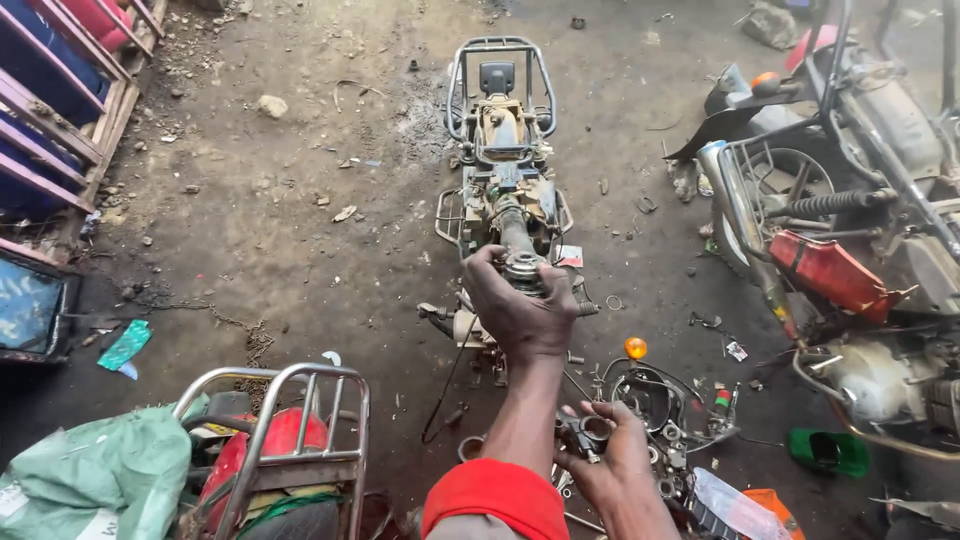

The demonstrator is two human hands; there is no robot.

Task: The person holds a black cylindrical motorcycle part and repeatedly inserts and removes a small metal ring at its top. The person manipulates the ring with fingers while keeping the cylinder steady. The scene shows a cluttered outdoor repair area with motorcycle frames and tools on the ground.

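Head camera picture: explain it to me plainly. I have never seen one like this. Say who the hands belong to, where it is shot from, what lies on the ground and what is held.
There is one picture, taken by a camera worn on a person's head, looking down at that person's own two bare hands. No machine does the work.

The left hand reaches forward and has its grip on the top of the steering column of a stripped motorcycle frame, which lies on the dirt ground. The right hand, closer to the body, holds a small metal part with a ring shape; what it is exactly is hard to tell.

Below the hands lie loose parts and cables, among them an orange indicator lamp. Another motorcycle stands on the right, and a red one with a metal rack at lower left.
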